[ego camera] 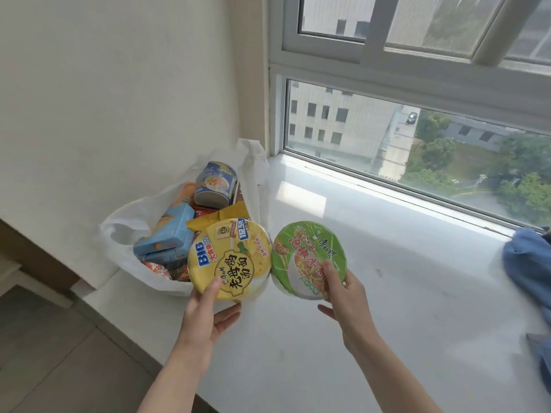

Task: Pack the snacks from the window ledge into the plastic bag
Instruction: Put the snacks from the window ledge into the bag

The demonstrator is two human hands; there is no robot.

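Beside the plastic bag (pixel 125 234), left hand (pixel 205 311) grasps yellow noodle bowl (pixel 229 260), right hand (pixel 347 296) grasps green noodle bowl (pixel 308 254).

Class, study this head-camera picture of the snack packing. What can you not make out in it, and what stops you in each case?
Head view only:
- Lower contents of the plastic bag: hidden by the blue box, the blue noodle cup and packets on top.
- Bowl sides of the yellow noodle bowl and green noodle bowl: only the lids face the camera.
- Blue cloth: cut off by the right edge.

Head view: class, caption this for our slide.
Left hand and right hand hold noodle bowls beside the filled plastic bag.
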